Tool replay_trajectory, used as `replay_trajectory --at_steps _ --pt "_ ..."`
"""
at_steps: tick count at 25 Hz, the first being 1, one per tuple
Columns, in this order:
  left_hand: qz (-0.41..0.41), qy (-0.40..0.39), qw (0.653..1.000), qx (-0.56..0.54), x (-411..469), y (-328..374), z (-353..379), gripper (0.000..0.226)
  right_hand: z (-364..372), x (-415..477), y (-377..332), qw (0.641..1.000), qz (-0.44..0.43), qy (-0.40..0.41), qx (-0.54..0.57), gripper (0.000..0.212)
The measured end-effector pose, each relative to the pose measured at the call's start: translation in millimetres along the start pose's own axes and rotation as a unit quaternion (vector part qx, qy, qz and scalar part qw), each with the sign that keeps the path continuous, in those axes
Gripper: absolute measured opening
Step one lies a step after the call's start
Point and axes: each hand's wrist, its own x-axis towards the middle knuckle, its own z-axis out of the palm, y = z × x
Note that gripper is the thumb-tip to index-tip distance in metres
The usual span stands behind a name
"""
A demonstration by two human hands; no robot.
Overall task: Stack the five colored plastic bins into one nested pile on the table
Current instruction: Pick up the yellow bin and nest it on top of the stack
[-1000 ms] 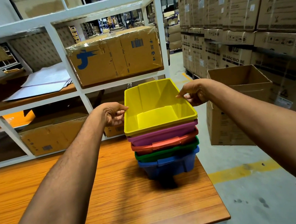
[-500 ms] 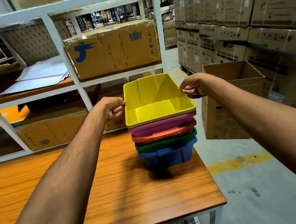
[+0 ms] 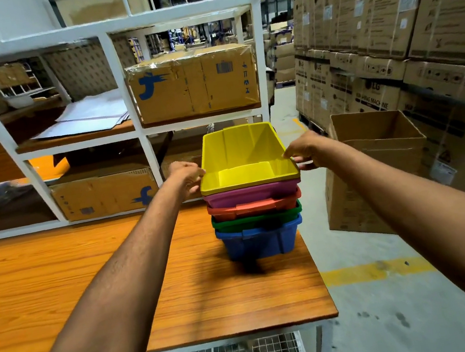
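Observation:
Near the right end of the wooden table [image 3: 59, 279] stands one nested pile of bins. From the bottom up they are the blue bin [image 3: 261, 241], the green bin [image 3: 256, 220], the red bin [image 3: 253, 207], the purple bin [image 3: 251, 194] and the yellow bin [image 3: 244, 155] on top. My left hand [image 3: 187, 175] grips the yellow bin's left rim. On the opposite rim my right hand [image 3: 303, 151] holds the same bin. The yellow bin sits low inside the purple one.
A white metal shelf rack [image 3: 117, 72] with cardboard boxes [image 3: 193, 83] and papers stands behind the table. An open carton [image 3: 372, 160] sits on the floor to the right, in front of stacked cartons [image 3: 382, 15]. The table's right edge lies close beside the pile.
The yellow bin has sunk deeper into the purple bin, with both hands still on its rims. The camera has pulled back and tilted, showing more of the table's front edge.

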Motion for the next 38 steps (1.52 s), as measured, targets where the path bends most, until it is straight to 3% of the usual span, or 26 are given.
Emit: replay_trajectory --at_steps 5,7,10,12,20,25,29,33,36,38 --pt "0.006 -0.010 1.000 0.006 -0.8 -4.7 3.2 0.012 9.7 5.6 10.0 0.998 -0.027 0.029 -0.053 0.015" --pt "0.008 -0.015 0.999 0.035 6.1 -0.1 3.4 0.008 13.3 14.9 6.6 0.995 -0.032 0.041 -0.081 0.024" --pt "0.025 -0.028 0.996 0.085 25.9 6.2 5.7 0.023 19.6 32.4 -1.4 0.991 -0.033 0.067 -0.110 0.027" --pt "0.045 -0.033 0.989 0.134 39.8 7.7 5.7 0.020 25.1 40.6 -5.2 0.985 -0.027 0.104 -0.136 0.029" --pt "0.157 0.033 0.960 0.229 60.5 4.9 9.2 0.012 39.0 52.0 -8.3 0.953 -0.044 0.219 -0.205 0.008" --pt "0.203 0.054 0.929 0.305 51.1 19.1 7.3 0.018 32.4 46.4 -28.4 0.934 -0.049 0.224 -0.274 0.020" --pt "0.189 0.038 0.934 0.299 46.7 22.8 7.3 0.020 35.4 46.1 -32.4 0.927 -0.059 0.190 -0.319 0.005" --pt "0.194 0.043 0.935 0.295 36.9 26.3 9.6 0.012 29.6 48.6 -33.7 0.929 -0.060 0.173 -0.321 0.019" --pt "0.183 0.049 0.953 0.237 34.9 41.4 1.6 0.012 17.5 46.2 -51.0 0.940 -0.094 0.152 -0.291 0.004" --pt "0.180 0.041 0.964 0.193 35.2 55.2 -7.7 0.015 4.1 45.2 -70.1 0.950 -0.119 0.144 -0.252 0.015"
